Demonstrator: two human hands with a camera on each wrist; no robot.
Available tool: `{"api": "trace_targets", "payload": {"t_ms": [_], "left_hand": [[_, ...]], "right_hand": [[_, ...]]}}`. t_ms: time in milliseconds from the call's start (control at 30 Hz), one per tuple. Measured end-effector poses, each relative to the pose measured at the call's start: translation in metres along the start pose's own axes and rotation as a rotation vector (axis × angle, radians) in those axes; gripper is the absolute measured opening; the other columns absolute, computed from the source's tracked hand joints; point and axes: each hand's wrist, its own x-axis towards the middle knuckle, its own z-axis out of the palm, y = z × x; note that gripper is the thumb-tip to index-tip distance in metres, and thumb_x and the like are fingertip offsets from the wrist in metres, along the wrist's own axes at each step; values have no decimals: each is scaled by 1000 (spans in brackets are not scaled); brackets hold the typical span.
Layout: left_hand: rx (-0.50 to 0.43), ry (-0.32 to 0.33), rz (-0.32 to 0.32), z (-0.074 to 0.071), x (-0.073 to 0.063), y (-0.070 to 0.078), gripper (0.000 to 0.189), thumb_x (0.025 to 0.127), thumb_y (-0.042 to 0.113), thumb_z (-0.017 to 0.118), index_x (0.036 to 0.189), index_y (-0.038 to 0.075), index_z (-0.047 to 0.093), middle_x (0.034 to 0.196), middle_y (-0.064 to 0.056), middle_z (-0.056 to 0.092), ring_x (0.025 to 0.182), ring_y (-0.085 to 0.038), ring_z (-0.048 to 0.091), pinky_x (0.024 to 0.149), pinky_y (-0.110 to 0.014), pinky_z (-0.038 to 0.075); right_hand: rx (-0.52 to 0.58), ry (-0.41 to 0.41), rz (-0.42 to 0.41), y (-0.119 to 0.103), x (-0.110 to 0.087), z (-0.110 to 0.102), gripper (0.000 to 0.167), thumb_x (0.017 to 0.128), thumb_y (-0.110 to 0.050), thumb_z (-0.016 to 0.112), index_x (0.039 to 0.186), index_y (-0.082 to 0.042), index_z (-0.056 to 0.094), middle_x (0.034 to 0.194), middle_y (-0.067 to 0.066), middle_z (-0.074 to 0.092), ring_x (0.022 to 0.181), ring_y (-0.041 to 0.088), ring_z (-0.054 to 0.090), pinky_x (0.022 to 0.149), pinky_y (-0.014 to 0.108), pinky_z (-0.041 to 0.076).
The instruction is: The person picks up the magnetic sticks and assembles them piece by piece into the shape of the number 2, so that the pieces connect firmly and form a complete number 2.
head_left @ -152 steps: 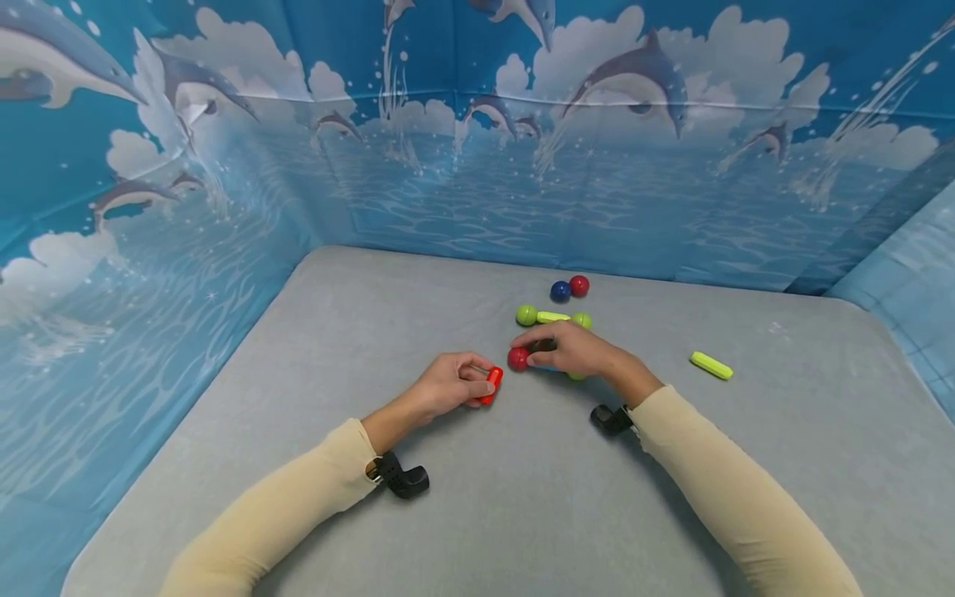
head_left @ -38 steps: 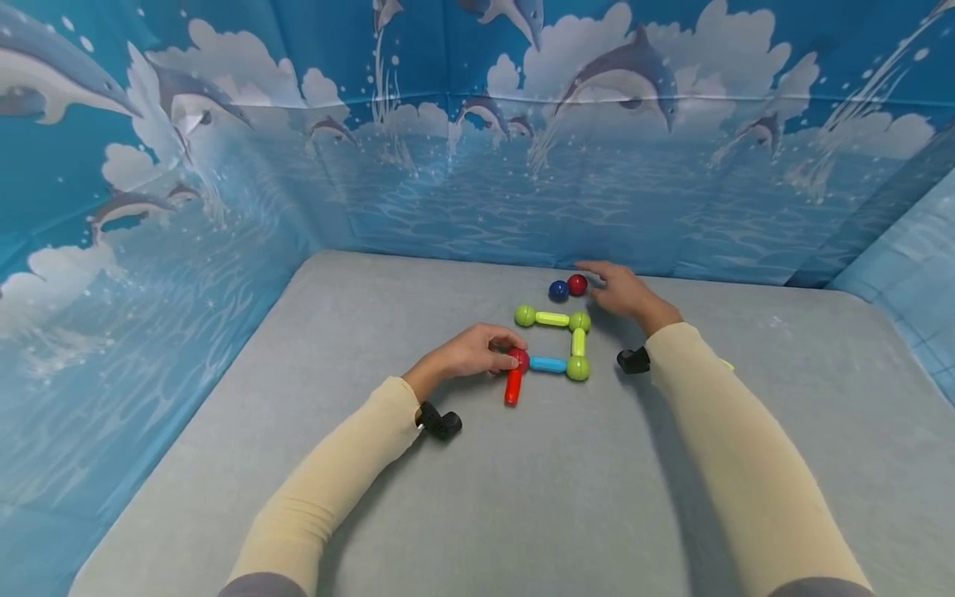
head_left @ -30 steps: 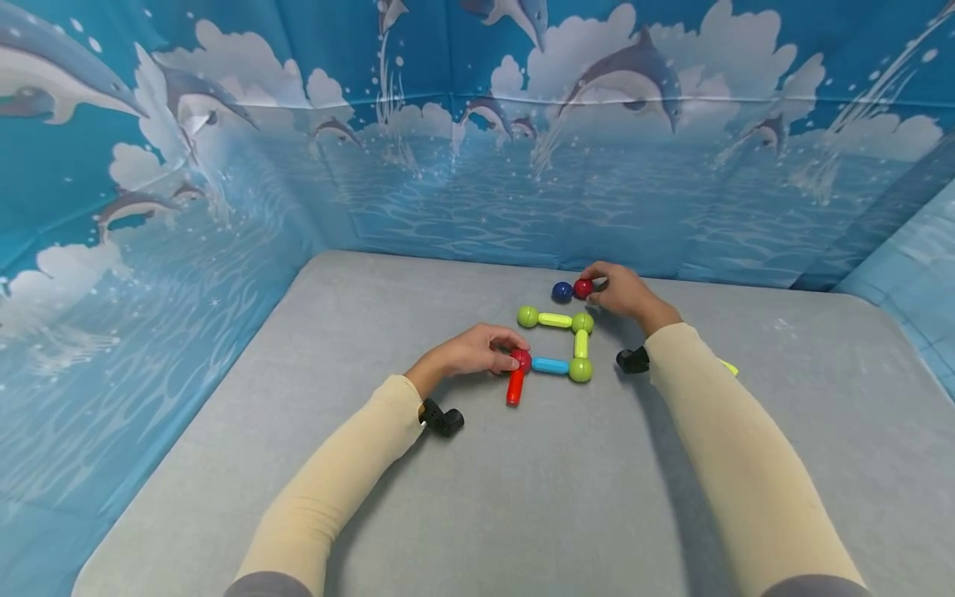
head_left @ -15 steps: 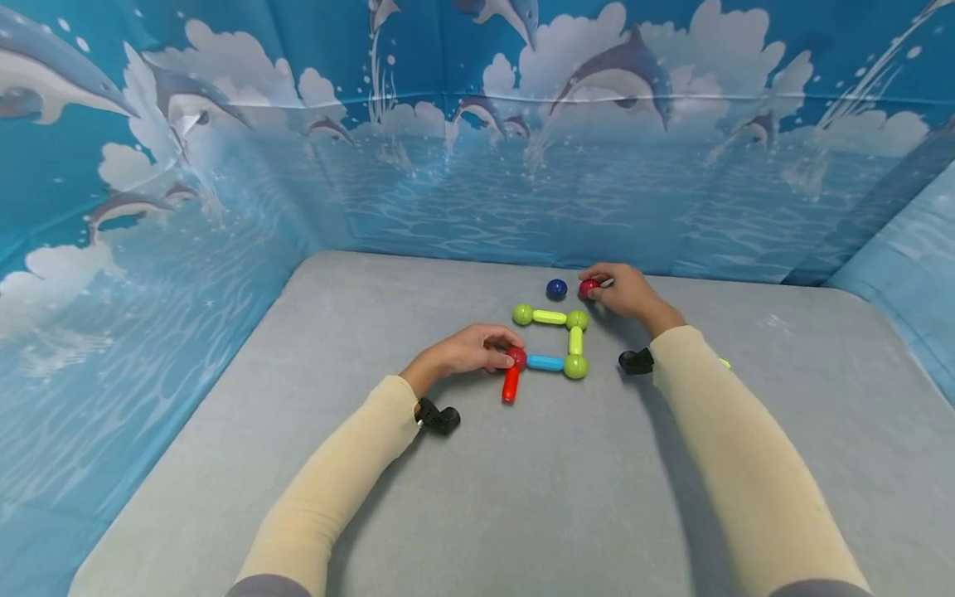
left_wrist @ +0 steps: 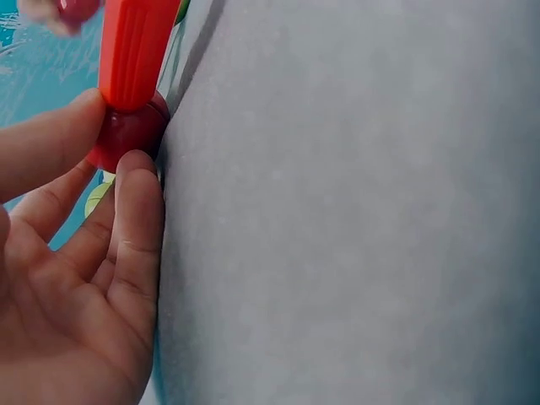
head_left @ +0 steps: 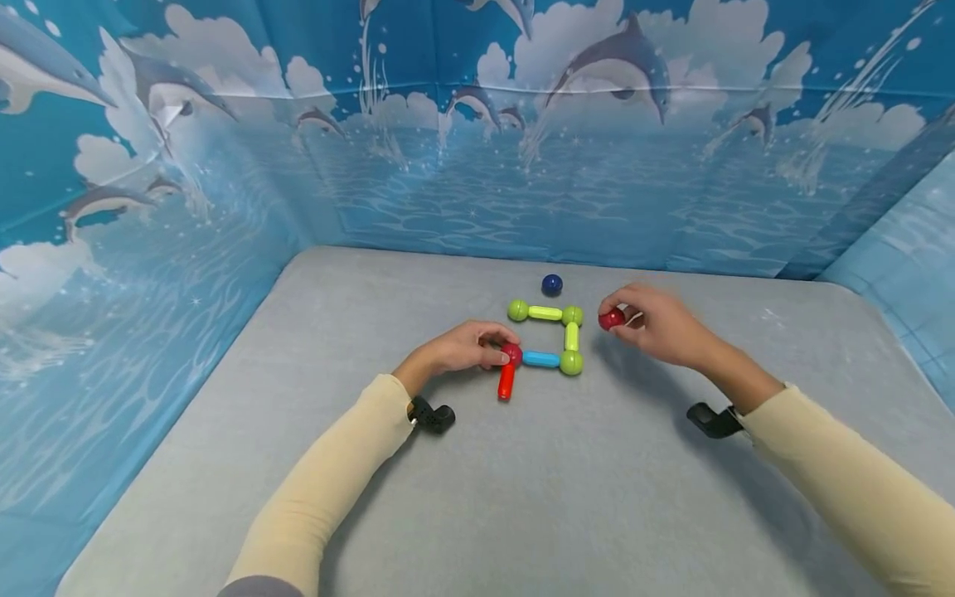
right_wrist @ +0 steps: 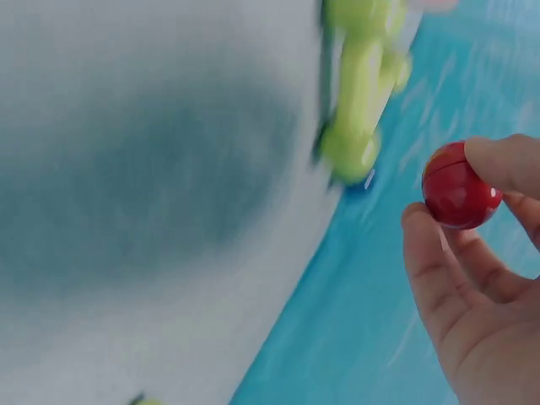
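Observation:
With thumb and fingers my left hand (head_left: 457, 347) pinches a red ball (left_wrist: 126, 142) at the near left corner of a ball-and-stick shape. From that ball a red stick (head_left: 506, 383) points toward me, and a light blue stick (head_left: 540, 359) runs right to a green ball (head_left: 570, 363). A yellow-green stick (head_left: 571, 337) leads back to another green ball (head_left: 572, 315); a second yellow-green stick (head_left: 545, 313) joins it to the far left green ball (head_left: 518, 310). My right hand (head_left: 660, 325) holds a loose red ball (right_wrist: 460, 192) between thumb and fingertips, above the table right of the shape.
A dark blue ball (head_left: 552, 285) sits alone behind the shape. The grey cloth table (head_left: 522, 497) is bordered by blue dolphin-print curtains (head_left: 462, 182) at the back and both sides. Wrist cameras sit on both arms.
The red stick now joins the left red ball. My right hand has picked the other red ball from beside the dark blue one and brought it right and nearer. The left hand keeps its place.

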Motion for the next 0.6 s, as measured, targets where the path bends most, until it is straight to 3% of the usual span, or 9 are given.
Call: {"api": "trace_targets", "payload": {"t_ms": [133, 333, 600], "left_hand": [[10, 6, 7, 0, -1, 1, 36, 96, 11, 62, 132, 14, 62, 132, -7, 61, 101, -16, 57, 79, -25, 52], [21, -6, 13, 2, -2, 4, 37, 97, 13, 62, 134, 15, 61, 135, -7, 60, 104, -17, 56, 80, -25, 52], [10, 6, -9, 0, -2, 1, 36, 97, 14, 62, 132, 16, 62, 134, -6, 61, 105, -16, 57, 80, -25, 52]], "right_hand": [[27, -10, -76, -27, -23, 8, 28, 84, 3, 73, 108, -10, 66, 109, 8, 66, 90, 18, 67, 75, 35, 59], [162, -114, -8, -48, -50, 24, 37, 84, -1, 76, 119, -6, 64, 114, 8, 67, 94, 18, 69, 77, 30, 59], [310, -236, 88, -74, -43, 49, 41, 85, -9, 76, 123, -3, 62, 119, 12, 65, 102, 20, 67, 83, 32, 60]]}}
